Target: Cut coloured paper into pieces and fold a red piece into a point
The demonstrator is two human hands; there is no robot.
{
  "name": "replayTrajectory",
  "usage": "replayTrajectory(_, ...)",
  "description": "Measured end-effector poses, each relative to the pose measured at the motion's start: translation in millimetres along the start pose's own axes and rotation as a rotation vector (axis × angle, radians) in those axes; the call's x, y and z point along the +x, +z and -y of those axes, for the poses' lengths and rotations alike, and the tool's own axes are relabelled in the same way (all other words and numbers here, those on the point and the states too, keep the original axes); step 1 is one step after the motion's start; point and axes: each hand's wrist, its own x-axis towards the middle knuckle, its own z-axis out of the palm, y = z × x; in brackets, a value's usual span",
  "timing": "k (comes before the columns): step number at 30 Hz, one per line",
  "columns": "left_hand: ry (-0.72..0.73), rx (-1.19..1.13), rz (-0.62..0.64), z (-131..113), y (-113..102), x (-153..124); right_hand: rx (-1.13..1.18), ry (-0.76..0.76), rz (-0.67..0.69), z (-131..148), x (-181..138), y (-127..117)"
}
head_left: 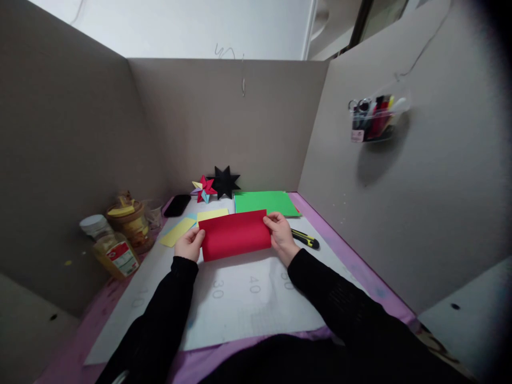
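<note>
A sheet of red paper [236,236], bent over toward me, is held up above the white mat between both hands. My left hand [190,244] pinches its left edge, thumb in front. At the upper right corner my right hand [280,234] grips the sheet between thumb and fingers. Just behind the sheet lie yellow paper pieces [178,231] and a stack topped by a green sheet [266,202]. A black and yellow utility knife [306,238] rests right of my right hand.
A honey-coloured bottle [116,250] and a brown tub [134,226] stand at the left. Toward the back are a black phone [177,205], a multicoloured paper star [204,188] and a black star [225,182]. Grey panels enclose three sides; a clear holder with pens [376,120] hangs right.
</note>
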Motion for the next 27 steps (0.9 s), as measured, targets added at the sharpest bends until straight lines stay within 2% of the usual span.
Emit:
replayTrajectory(6,-0.026,-0.020,-0.023,-0.5,0.7,-0.6,-0.020,-0.005,0.003,-1.0,0.7,-1.0)
replayTrajectory(12,-0.019,-0.025,-0.005,4.6,-1.2,1.6,-0.019,0.006,-0.005,-1.7,0.8,-1.8)
replayTrajectory(27,-0.042,-0.071,0.052,-0.9,0.9,-4.4,-0.026,0.013,-0.044,-3.6,0.6,-3.4)
